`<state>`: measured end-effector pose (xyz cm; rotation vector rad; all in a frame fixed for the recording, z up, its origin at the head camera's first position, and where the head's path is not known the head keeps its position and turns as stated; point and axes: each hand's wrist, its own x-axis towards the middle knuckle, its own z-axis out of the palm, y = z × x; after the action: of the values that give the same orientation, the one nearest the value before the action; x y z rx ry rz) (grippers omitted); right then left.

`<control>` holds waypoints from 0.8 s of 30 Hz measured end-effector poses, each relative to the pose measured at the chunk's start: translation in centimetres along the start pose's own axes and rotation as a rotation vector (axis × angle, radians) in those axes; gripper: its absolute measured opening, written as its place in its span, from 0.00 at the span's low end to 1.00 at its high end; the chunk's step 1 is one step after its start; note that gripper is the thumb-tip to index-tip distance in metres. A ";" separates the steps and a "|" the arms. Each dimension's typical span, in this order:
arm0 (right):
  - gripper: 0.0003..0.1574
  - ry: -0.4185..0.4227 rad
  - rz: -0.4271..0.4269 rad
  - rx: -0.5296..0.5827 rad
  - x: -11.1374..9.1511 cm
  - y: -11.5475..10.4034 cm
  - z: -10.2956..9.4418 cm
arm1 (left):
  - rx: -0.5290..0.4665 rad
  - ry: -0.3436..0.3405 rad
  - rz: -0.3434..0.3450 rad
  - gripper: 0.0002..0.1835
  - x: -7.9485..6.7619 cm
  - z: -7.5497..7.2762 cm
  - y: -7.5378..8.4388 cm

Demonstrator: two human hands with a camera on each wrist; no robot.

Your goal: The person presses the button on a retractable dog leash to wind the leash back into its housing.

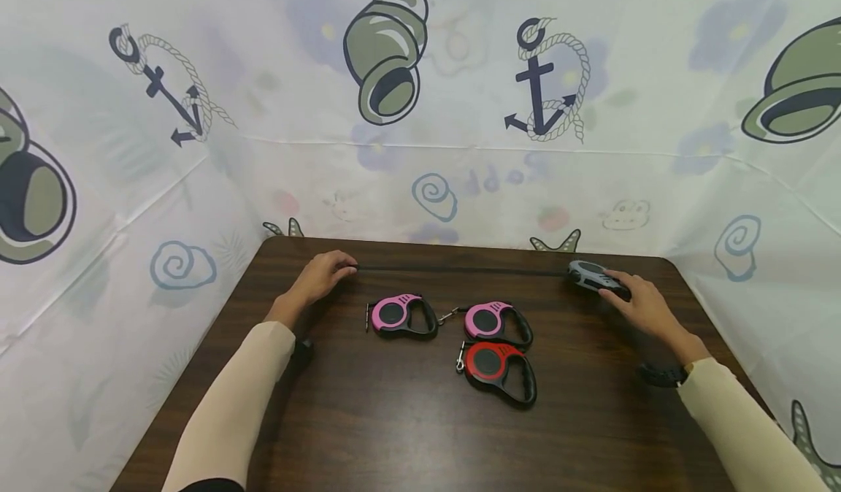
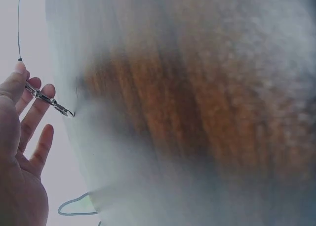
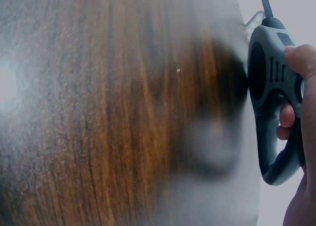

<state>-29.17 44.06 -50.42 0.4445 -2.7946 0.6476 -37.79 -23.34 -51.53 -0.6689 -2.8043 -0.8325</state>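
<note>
My right hand (image 1: pixel 647 306) grips a grey and black retractable dog leash (image 3: pixel 274 63) by its handle, the thumb on the upper side of the casing. Out of the casing runs a dark leash cord (image 1: pixel 460 269), stretched straight across the back of the table to my left hand (image 1: pixel 320 277). There the thumb and a finger pinch the cord's end, while the other fingers are spread. A metal snap hook (image 2: pixel 49 98) hangs by those fingers in the left wrist view.
Two pink and black retractable leashes (image 1: pixel 402 315) and a red and black one (image 1: pixel 499 371) lie mid-table, with metal clips beside them. The brown wooden table (image 1: pixel 394 433) backs onto a white patterned cloth (image 1: pixel 302 178).
</note>
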 end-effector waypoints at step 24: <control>0.25 0.062 0.117 0.183 -0.6 -1.2 -3.1 | -0.008 0.055 0.233 0.09 -0.8 -3.3 1.9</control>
<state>-27.66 44.58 -47.40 0.2894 -2.7297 0.9310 -36.16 -24.07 -48.07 -0.9361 -2.6101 -0.8050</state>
